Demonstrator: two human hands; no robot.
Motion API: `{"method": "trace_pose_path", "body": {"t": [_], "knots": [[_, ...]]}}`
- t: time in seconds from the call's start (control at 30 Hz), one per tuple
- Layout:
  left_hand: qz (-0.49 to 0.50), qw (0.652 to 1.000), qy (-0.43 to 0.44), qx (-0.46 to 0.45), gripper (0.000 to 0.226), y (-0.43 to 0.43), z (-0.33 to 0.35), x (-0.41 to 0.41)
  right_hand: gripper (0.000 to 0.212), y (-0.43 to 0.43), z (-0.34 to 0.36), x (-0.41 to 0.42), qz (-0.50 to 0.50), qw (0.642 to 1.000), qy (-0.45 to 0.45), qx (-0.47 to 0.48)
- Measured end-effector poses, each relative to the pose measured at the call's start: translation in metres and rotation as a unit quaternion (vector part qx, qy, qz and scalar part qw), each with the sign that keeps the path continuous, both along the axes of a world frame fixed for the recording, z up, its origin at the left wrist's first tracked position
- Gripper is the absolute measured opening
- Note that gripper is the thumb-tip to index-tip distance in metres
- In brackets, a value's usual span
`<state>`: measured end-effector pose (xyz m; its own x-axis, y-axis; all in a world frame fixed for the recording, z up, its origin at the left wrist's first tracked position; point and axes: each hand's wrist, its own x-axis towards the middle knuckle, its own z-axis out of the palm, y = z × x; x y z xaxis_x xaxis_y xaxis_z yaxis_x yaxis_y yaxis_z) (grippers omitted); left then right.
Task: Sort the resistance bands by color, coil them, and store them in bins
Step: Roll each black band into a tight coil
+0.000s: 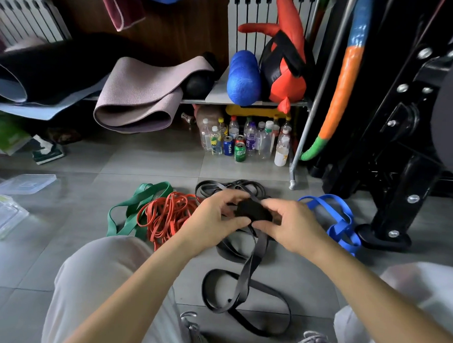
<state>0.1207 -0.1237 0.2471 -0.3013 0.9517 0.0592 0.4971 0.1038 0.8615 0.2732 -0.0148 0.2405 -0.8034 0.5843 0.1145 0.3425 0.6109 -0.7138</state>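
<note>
A tight black coil (252, 211) of a black resistance band is held between both hands at mid-frame. My left hand (213, 217) grips its left side and my right hand (290, 225) pinches its right side. The band's loose tail (244, 282) hangs down and loops on the grey floor. More black bands (219, 187) lie behind the hands. A red band pile (167, 215) and a green band (142, 201) lie to the left, blue bands (339, 221) to the right.
Clear plastic bins (3, 215) and a lid (24, 183) sit at the far left. Bottles and cans (247, 141) stand under a shelf with rolled mats (138, 96). A black machine base (385, 238) is at the right. My knees frame the bottom.
</note>
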Motion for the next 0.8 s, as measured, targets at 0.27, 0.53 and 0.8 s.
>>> {"method": "trace_pose_path", "body": {"t": [0.27, 0.53, 0.8], "knots": [[0.028, 0.997, -0.064, 0.040, 0.029, 0.000, 0.002, 0.001, 0.036, 0.003, -0.002, 0.003, -0.019, 0.989, 0.091, -0.115], [0.005, 0.878, -0.465, 0.109, 0.027, 0.005, -0.004, 0.007, 0.037, -0.003, 0.004, -0.001, -0.008, 0.932, 0.244, -0.268], [0.036, 0.992, 0.114, 0.042, 0.049, 0.008, -0.009, 0.000, 0.020, 0.006, 0.002, 0.000, -0.020, 0.999, 0.042, 0.000]]}}
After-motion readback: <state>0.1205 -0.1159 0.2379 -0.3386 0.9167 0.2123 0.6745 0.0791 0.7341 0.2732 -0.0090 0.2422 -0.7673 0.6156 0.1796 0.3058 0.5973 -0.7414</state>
